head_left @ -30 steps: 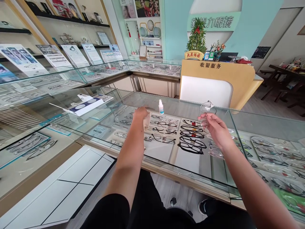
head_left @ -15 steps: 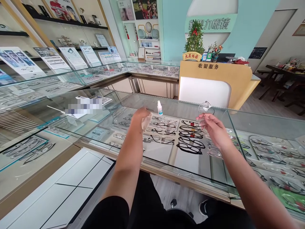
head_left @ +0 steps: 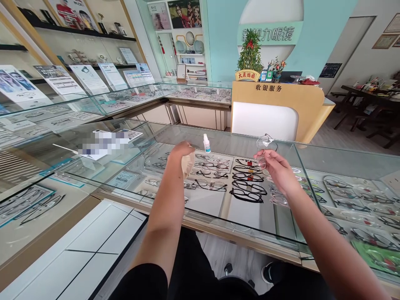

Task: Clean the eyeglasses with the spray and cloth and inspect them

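Note:
Over the glass counter, my left hand is closed on a pale beige cloth, which hangs down below the fingers. To the right, my right hand pinches a pair of thin-rimmed glasses by one side, holding them up on edge above the counter. A small white spray bottle with a blue-green label stands upright on the glass, just right of my left hand. Beneath the glass, between my hands, lies a column of dark-framed glasses.
The glass counter runs across in front, with more frames inside at the right. Pamphlets lie on it at the left. Beyond stand further display cases and a wooden cashier desk with plants. A wheeled chair base shows below.
The whole view has shifted slightly. Both hands keep nearly the same places; the cloth under my left hand now shows a little more.

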The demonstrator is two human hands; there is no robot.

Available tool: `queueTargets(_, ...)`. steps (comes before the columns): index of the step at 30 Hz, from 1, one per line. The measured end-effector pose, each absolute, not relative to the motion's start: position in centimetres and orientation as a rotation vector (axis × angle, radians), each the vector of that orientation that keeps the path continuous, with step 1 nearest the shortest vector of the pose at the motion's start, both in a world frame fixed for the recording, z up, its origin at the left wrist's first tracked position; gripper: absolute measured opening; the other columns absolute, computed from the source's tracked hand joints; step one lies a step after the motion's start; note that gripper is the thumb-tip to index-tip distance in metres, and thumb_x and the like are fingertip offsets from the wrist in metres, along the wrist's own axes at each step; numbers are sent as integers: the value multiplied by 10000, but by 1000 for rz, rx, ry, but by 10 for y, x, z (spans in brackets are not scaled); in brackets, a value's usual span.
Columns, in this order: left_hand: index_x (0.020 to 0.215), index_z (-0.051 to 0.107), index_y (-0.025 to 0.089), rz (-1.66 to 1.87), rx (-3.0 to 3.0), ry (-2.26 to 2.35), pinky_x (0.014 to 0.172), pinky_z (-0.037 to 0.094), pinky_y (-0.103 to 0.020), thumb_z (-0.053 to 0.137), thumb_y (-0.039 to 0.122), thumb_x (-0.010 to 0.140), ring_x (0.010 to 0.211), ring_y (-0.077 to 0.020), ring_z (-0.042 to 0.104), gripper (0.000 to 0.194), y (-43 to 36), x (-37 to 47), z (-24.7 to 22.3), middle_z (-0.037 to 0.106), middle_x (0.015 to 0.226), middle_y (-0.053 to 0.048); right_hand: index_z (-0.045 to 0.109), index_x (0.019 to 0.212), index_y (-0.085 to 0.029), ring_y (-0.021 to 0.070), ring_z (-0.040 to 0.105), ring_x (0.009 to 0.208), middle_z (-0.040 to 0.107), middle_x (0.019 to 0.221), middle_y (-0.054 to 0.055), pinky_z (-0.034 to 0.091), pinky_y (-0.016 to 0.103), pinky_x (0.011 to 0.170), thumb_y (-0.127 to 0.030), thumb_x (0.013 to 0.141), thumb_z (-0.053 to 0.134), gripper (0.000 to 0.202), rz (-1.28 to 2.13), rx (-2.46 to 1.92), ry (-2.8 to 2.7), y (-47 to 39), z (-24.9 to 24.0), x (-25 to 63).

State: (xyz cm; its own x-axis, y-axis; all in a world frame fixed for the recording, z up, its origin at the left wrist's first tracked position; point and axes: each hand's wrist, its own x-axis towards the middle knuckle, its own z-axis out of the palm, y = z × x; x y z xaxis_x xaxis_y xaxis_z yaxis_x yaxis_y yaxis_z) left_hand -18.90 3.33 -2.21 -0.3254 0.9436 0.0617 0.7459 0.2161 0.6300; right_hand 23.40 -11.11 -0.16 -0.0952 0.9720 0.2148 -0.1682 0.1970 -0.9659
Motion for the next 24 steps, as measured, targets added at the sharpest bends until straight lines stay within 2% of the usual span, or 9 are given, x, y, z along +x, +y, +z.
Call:
queueTargets(6,1009,748,239,900,1499,2311,941,581,-435,832,230,744,1163,-402,764,278,15,-177,5,838,1116,-137,824,995,-311,225,666,887,834,1194,51,511,407,822,-744,867,894,457,1177,-880,-1288,-111,1,233)
queueTargets(9,1047,766,239,1058,1528,2336,961,586,-413,781,269,855,1149,-368,768,195,4,-169,23,838,1102,-116,828,995,-311,223,670,876,839,1186,50,513,408,824,-742,882,885,449,1170,-871,-1291,-112,2,233)
queueTargets(13,1032,737,241,1699,1582,2094,908,601,-341,739,326,935,998,-265,772,129,-12,-150,44,822,1030,-54,843,1014,-312,211,667,887,835,1195,42,495,396,844,-722,921,870,420,1163,-822,-1281,-112,4,234)
queueTargets(15,1037,676,240,2024,1558,1792,853,606,-313,734,354,943,922,-219,760,159,-20,-137,53,803,1008,-39,847,1033,-314,215,667,901,833,1206,44,489,395,848,-712,951,845,406,1151,-805,-1287,-113,5,235)
queueTargets(17,1020,601,250,2161,1535,1516,828,612,-312,740,409,947,902,-207,760,224,-31,-119,60,785,997,-38,848,1037,-317,219,665,906,835,1209,45,489,396,845,-710,962,835,401,1137,-795,-1290,-113,8,237)
queueTargets(21,943,557,262,1935,1714,1225,875,617,-340,806,498,894,1022,-235,770,346,-57,-80,65,795,1077,-53,848,1016,-319,223,653,894,840,1186,42,492,399,838,-733,931,859,423,1118,-785,-1279,-116,15,238)
queueTargets(24,928,589,261,1708,1785,1076,791,566,-319,817,501,896,904,-211,715,332,-73,-51,61,767,986,-31,852,1016,-321,219,654,882,840,1168,36,484,399,838,-758,913,872,449,1125,-767,-1276,-119,21,237)
